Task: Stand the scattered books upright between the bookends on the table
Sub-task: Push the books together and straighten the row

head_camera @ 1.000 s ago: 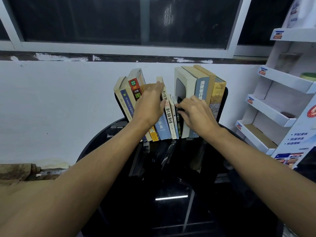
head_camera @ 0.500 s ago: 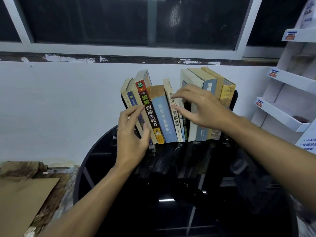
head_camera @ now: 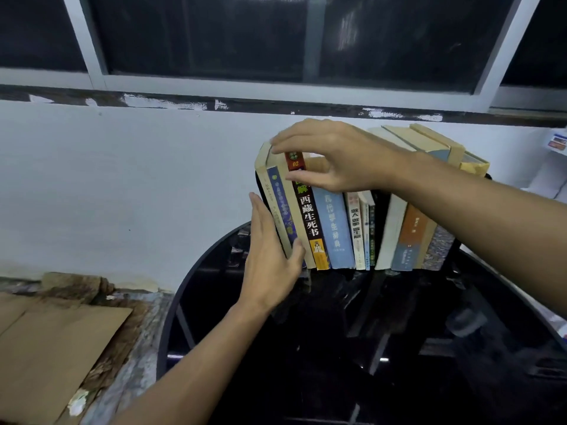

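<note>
A row of books stands at the back of a round black glass table. The left group leans slightly left: a cream book, a dark-blue book, a black-spined book, a light-blue book and several thin ones. A dark gap separates them from thicker books on the right. My left hand lies flat and open against the left end of the row, by the black left bookend. My right hand grips the tops of the left books, thumb on the black spine. The right bookend barely shows.
A white wall and a dark window stand right behind the books. Brown cardboard lies on a rough ledge left of the table. A white display shelf pokes in at the right edge. The table's glass front reflects the books.
My right hand moved left from the middle books to the tops of the leftmost ones. My left hand slid up against the row's left end, and the left books stand straighter.
</note>
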Demonstrator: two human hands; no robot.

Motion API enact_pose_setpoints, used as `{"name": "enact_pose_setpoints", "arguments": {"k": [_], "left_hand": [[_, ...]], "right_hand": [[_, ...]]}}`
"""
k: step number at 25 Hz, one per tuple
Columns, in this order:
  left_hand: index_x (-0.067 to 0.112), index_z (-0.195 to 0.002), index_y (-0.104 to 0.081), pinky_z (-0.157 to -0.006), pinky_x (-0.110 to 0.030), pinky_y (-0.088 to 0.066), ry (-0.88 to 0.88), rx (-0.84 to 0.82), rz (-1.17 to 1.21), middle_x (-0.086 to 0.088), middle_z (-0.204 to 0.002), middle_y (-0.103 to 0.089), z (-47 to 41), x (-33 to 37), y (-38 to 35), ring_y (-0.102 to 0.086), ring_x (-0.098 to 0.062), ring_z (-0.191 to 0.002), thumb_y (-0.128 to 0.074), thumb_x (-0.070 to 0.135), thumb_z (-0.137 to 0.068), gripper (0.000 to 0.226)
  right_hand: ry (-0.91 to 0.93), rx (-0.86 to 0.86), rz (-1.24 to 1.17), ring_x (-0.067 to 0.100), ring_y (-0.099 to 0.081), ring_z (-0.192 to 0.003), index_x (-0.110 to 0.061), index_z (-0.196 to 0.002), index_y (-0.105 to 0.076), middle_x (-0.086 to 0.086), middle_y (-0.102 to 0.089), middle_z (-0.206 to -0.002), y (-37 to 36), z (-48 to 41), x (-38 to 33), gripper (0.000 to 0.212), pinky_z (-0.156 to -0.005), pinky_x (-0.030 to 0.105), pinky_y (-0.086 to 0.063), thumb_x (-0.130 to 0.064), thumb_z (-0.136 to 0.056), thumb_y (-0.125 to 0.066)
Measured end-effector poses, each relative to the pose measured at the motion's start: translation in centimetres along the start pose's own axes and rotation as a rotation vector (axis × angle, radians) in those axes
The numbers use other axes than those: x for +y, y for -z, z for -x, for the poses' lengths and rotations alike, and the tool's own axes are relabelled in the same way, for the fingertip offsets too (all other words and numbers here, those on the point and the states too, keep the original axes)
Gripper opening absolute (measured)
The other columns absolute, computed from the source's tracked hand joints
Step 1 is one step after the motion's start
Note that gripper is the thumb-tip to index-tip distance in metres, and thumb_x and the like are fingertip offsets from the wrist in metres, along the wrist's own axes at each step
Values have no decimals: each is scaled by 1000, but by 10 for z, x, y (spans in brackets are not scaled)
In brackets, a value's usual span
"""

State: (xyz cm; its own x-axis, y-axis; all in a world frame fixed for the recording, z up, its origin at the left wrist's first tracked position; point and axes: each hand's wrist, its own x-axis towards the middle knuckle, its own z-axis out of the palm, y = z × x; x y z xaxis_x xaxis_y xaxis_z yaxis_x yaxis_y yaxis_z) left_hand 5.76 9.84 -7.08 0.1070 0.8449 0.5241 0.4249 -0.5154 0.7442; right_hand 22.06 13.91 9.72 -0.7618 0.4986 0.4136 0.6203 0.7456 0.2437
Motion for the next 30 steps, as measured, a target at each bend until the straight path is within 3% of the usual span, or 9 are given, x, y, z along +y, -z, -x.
{"name": "enact_pose_setpoints", "arguments": {"k": [4, 6, 9, 13, 17, 21, 24, 30], "left_hand": [[27, -156, 24, -97, 4, -18, 45, 6, 40, 11, -168, -5, -2, 3, -9, -14, -1, -152, -59, 29, -98, 102], [29, -155, 27, -97, 3, -20, 46, -5, 53, 12, -167, -7, -3, 5, -13, -18, 1, -150, -58, 29, -99, 102], [31, -153, 31, -109, -14, -27, 11, -15, 60, 12, -167, -7, -6, 9, -19, -22, 0, -149, -56, 31, -99, 102], [34, -151, 33, -119, -35, -33, -33, -13, 54, 16, -168, 7, -7, 13, -30, -9, -6, -155, -56, 29, -99, 103], [36, -149, 36, -116, -50, -38, -53, -20, 29, 15, -168, 14, -8, 15, -38, -9, -17, -157, -57, 28, -98, 106], [30, -148, 40, -121, -50, -31, -78, -12, -7, 7, -164, 30, -6, 19, -42, 11, -16, -156, -63, 26, -95, 115], [11, -154, 29, -125, -50, -18, -97, 49, -72, 0, -158, 43, -4, 26, -50, 28, -14, -152, -62, 26, -98, 108], [-1, -155, 20, -126, -45, 5, -95, 117, -246, -18, -159, 36, 1, 20, -74, 28, -28, -152, -55, 38, -102, 100]], "right_hand": [[-43, -144, 11, 12, -45, -139, -26, -145, -50, -6, -51, -150, -10, -15, 13, 58, -113, 44, -41, -57, -97, -49], [-33, -202, 34, 12, -47, -138, -28, -146, -47, -8, -51, -150, -11, -19, 18, 59, -112, 43, -42, -60, -96, -47], [-24, -229, 43, 12, -49, -135, -26, -146, -49, -8, -53, -148, -6, -20, 24, 62, -111, 42, -42, -62, -96, -44], [-17, -218, 16, 13, -53, -132, -22, -144, -53, -6, -57, -145, 0, -7, 32, 64, -110, 40, -43, -64, -95, -44], [-51, -166, -18, 14, -56, -128, -20, -140, -59, -4, -61, -141, 3, 8, 35, 58, -109, 36, -44, -56, -96, -54], [-59, -125, -50, 14, -59, -121, -20, -136, -62, -5, -64, -136, 1, 15, 32, 50, -104, 35, -46, -50, -97, -59], [-53, -116, -52, 15, -61, -117, -20, -135, -64, -5, -67, -132, 3, 14, 29, 48, -101, 37, -48, -49, -97, -59], [-57, -80, -54, 16, -64, -114, -19, -133, -66, -5, -69, -130, 3, 18, 30, 49, -97, 40, -50, -51, -96, -58]]}}
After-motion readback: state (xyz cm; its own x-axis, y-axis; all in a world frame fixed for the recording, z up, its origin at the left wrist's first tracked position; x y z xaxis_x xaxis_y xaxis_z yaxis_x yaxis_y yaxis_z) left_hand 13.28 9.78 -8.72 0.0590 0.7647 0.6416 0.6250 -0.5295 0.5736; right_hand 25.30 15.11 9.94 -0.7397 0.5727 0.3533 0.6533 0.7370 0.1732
